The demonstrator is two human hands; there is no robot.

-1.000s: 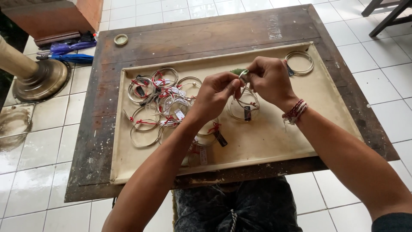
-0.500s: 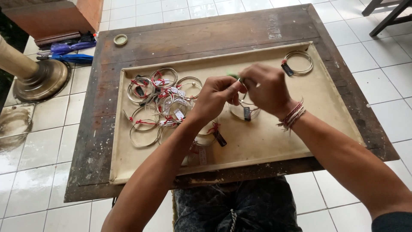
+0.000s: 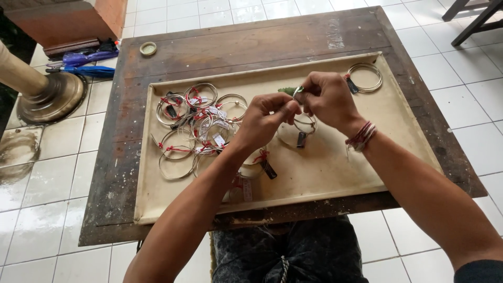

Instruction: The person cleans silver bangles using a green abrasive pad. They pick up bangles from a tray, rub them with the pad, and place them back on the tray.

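Both hands meet above the middle of a shallow cream tray (image 3: 325,178). My left hand (image 3: 264,123) and my right hand (image 3: 327,99) pinch one silver bangle (image 3: 305,123) between their fingertips; a small dark tag (image 3: 301,139) hangs from it. A small green piece (image 3: 287,90) shows at my right fingertips. A pile of several silver bangles tied with red thread and tags (image 3: 194,123) lies on the tray's left half. One separate bangle (image 3: 365,77) lies at the tray's far right corner. Another tagged bangle (image 3: 259,166) rests under my left forearm.
The tray sits on a worn dark wooden table (image 3: 236,44) over white floor tiles. A small round lid (image 3: 148,49) lies at the table's far left corner. A brass stand base (image 3: 50,99) and blue items (image 3: 86,65) are on the floor at left; chair legs (image 3: 471,18) at right.
Both hands have shifted slightly and keep working the same bangle between the fingertips. The tray and the other bangles have not moved.
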